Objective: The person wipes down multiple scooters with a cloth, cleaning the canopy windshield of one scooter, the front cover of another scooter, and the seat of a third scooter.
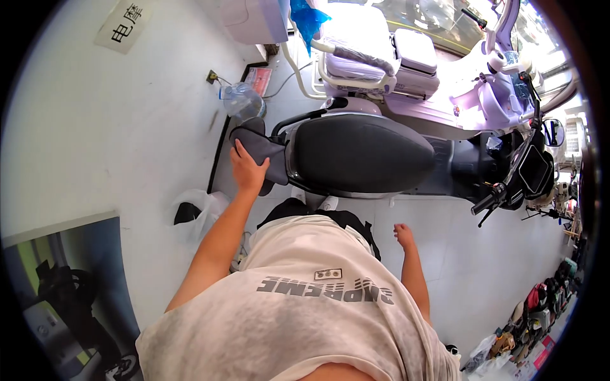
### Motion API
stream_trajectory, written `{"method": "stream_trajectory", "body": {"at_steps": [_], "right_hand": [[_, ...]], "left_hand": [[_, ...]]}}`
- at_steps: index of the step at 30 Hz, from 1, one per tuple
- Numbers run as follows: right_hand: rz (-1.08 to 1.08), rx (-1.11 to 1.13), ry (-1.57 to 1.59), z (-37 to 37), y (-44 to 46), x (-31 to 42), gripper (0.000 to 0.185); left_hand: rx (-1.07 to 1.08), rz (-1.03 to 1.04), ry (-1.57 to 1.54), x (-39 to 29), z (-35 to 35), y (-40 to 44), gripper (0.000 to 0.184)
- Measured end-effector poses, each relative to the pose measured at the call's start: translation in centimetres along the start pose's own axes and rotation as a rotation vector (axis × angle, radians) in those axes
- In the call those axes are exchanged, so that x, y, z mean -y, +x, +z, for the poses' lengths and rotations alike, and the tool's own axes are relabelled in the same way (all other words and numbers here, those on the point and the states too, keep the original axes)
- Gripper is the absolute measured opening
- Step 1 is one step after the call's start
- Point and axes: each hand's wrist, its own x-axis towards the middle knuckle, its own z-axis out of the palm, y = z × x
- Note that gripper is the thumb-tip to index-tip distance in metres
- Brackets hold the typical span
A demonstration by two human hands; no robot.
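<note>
A black electric scooter stands crosswise in front of me, its long dark seat (pixel 359 154) facing up. At its tail, my left hand (pixel 250 168) presses on a dark grey cloth (pixel 264 151) that lies over the rear backrest; fingers and thumb close on the fabric. What is under the cloth is mostly hidden. My right hand (pixel 403 235) hangs low at my side, away from the scooter, its fingers curled in with nothing visible in them.
A lilac scooter (pixel 413 105) with a plastic-wrapped rear seat stands close behind the black one. Along the wall are a clear water jug (pixel 242 101) and a white plastic bag (pixel 202 213). Handlebars (pixel 502 190) jut out at right. Several bags and goods lie at far right.
</note>
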Motion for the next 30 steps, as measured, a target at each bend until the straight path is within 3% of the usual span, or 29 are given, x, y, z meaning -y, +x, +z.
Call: {"method": "stream_trajectory", "body": {"at_steps": [4,6,9,10,12,13,14,16,17,21,24,30], "right_hand": [[0.203,0.029,0.022,1.4,-2.7,-4.8,0.035],[0.29,-0.002,0.076,1.7,-4.3,-6.1,0.032],[0.449,-0.025,0.071,1.2,-6.6,-6.4,0.034],[0.457,-0.028,0.076,1.2,-6.8,-6.4,0.034],[0.463,-0.09,0.121,1.0,-7.0,-6.2,0.035],[0.446,-0.105,0.128,1.0,-7.1,-6.0,0.038],[0.456,-0.115,0.136,1.2,-7.1,-5.7,0.038],[0.385,-0.122,0.117,1.8,-7.2,-4.1,0.04],[0.396,-0.135,0.131,2.4,-7.4,-3.1,0.04],[0.279,-0.256,0.229,7.3,-9.1,0.4,0.039],[0.238,-0.224,0.209,12.5,-11.6,3.5,0.037],[0.267,-0.253,0.195,23.3,-18.2,5.1,0.039]], "left_hand": [[0.009,0.012,0.003,0.3,0.0,1.4,0.11],[0.148,-0.084,-0.067,-0.1,-0.6,3.2,0.111],[0.152,0.017,-0.08,1.4,0.7,7.0,0.104],[0.16,0.023,-0.081,1.5,0.7,8.5,0.104],[0.372,0.093,-0.024,1.5,0.9,11.4,0.096],[0.363,0.153,0.013,1.3,1.2,12.5,0.081],[0.374,0.165,0.008,1.1,1.6,13.7,0.081],[0.603,0.235,0.06,-0.3,1.7,16.0,0.071],[0.575,0.273,0.063,-0.4,2.6,16.5,0.06],[0.683,0.491,0.064,-1.1,6.3,18.8,0.049],[0.579,0.637,-0.013,-2.3,8.7,20.0,0.049],[0.668,0.87,-0.107,-4.1,14.9,20.7,0.058]]}}
